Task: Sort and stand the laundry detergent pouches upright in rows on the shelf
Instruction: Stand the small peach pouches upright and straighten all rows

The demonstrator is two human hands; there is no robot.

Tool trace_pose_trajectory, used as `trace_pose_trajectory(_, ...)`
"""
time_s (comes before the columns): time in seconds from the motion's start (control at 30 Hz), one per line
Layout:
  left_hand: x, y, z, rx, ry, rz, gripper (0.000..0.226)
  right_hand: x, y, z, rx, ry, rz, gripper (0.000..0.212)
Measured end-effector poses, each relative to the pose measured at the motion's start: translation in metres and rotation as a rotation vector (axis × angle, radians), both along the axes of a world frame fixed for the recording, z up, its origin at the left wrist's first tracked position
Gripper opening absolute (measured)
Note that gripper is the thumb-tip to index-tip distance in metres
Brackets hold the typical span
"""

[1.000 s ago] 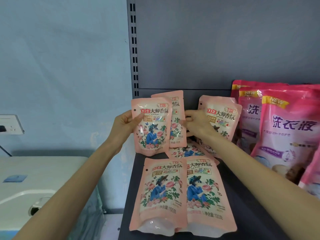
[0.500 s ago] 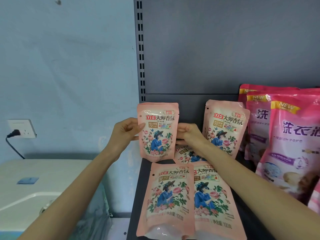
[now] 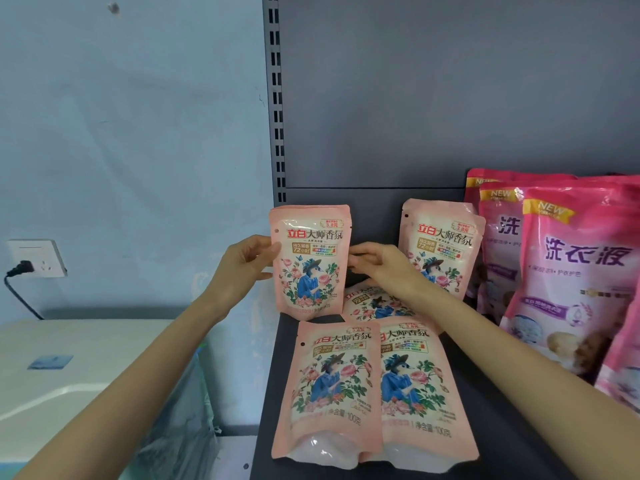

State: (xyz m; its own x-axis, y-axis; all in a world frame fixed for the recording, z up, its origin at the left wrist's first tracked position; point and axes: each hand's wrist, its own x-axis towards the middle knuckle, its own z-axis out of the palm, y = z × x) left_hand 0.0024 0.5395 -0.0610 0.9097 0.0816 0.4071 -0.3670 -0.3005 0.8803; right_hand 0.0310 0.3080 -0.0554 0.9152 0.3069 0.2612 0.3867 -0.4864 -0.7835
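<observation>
At nine o'clock a wall socket (image 3: 36, 258) with a black plug sits above a white appliance (image 3: 69, 368). The left hand (image 3: 242, 268) pinches the left edge of an upright peach pouch (image 3: 310, 265) at the shelf's (image 3: 512, 427) back left corner; the right hand (image 3: 377, 265) touches its right edge, though whether those fingers actually grip it is hard to tell. At six o'clock two flat pouches (image 3: 374, 389) lie side by side, overlapping, and another lying pouch (image 3: 374, 303) shows partly behind them. A second standing pouch (image 3: 441, 247) leans at the back. At three o'clock stand the large pink bags (image 3: 571, 271).
</observation>
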Motion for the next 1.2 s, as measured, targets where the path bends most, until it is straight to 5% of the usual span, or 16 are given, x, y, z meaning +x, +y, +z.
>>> trace_pose_trajectory(0.27,-0.019,0.010,-0.009,0.367,-0.059,0.177,0.022,-0.040,-0.014,0.001,-0.551,-0.303,-0.095,0.056)
trace_pose_trajectory(0.4,-0.025,0.012,-0.013,0.474,-0.012,0.181,0.036,-0.052,-0.017,0.001,-0.782,-0.328,-0.135,0.060)
trace_pose_trajectory(0.5,-0.033,0.012,-0.014,0.748,0.015,0.281,0.049,-0.058,-0.021,0.000,-0.894,-0.302,-0.166,0.064)
trace_pose_trajectory(0.7,-0.064,0.012,-0.020,1.143,0.036,0.354,0.099,-0.078,-0.031,-0.001,-0.898,-0.243,-0.229,0.070)
trace_pose_trajectory(1.2,-0.106,-0.027,-0.039,1.200,-0.094,0.049,0.096,-0.148,-0.044,-0.014,-0.714,-0.014,-0.390,0.070)
